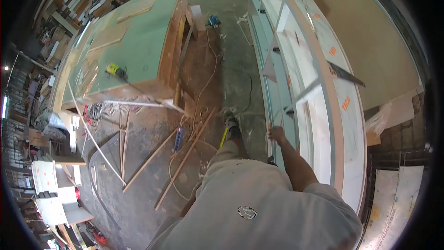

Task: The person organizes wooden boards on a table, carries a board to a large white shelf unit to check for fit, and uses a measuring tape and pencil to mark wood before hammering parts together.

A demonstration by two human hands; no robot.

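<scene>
My right hand (pixel 276 134) is at the near side of a long white shelving cabinet (pixel 319 125), by its lower inner edge. Its fingers are curled closed, and whatever they hold is too small to make out. My left forearm (pixel 188 206) shows beside my grey shirt, but the fingers of that hand are hidden. A yellow tape-measure blade (pixel 224 136) runs beside my foot (pixel 232 122). Dark metal brackets (pixel 289 110) sit along the inside of the cabinet.
A green-topped workbench (pixel 138 41) at left carries a yellow-green power tool (pixel 115 71). Wooden strips (pixel 185 159), cords and a blue power strip (pixel 178 138) lie on the floor. Farther ahead is a blue tool (pixel 213 21). A handsaw (pixel 347 75) rests on the cabinet.
</scene>
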